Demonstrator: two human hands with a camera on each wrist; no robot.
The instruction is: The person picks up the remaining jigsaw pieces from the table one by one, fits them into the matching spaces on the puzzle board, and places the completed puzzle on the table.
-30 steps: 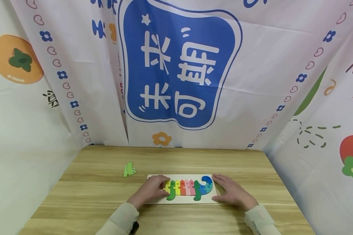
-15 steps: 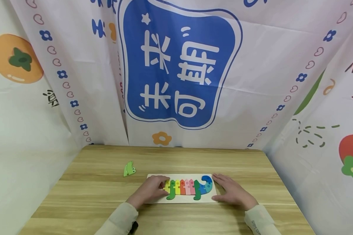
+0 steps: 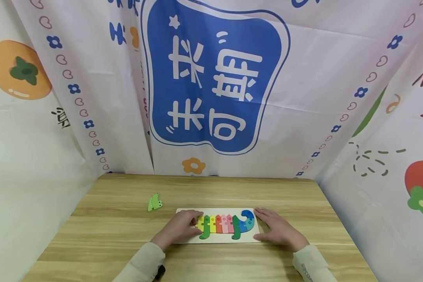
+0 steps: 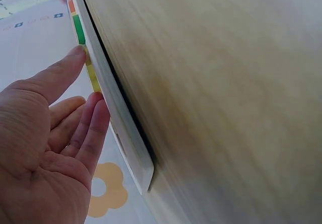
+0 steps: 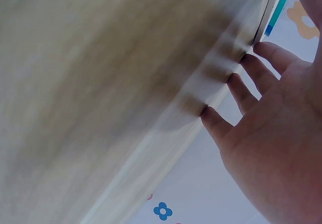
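Note:
A white puzzle board (image 3: 248,238) lies on the wooden table in the head view. Colourful pieces on it form a crocodile's body, with two green leg pieces and a curled blue tail (image 3: 248,221). My left hand (image 3: 178,226) lies over the board's left end and pinches the yellow puzzle piece (image 4: 92,75) there between thumb and fingers. At the board's right edge rests my right hand (image 3: 278,230), its fingers spread, fingertips (image 5: 214,116) on the tabletop. The light green crocodile head piece (image 3: 155,202) lies loose, back left of the board.
The wooden table (image 3: 268,192) ends at the back against a white printed cloth (image 3: 296,129) with a large blue sign. More printed cloth hangs along both sides. Pale sleeves cover both forearms, and a dark band (image 3: 160,272) shows at the left wrist.

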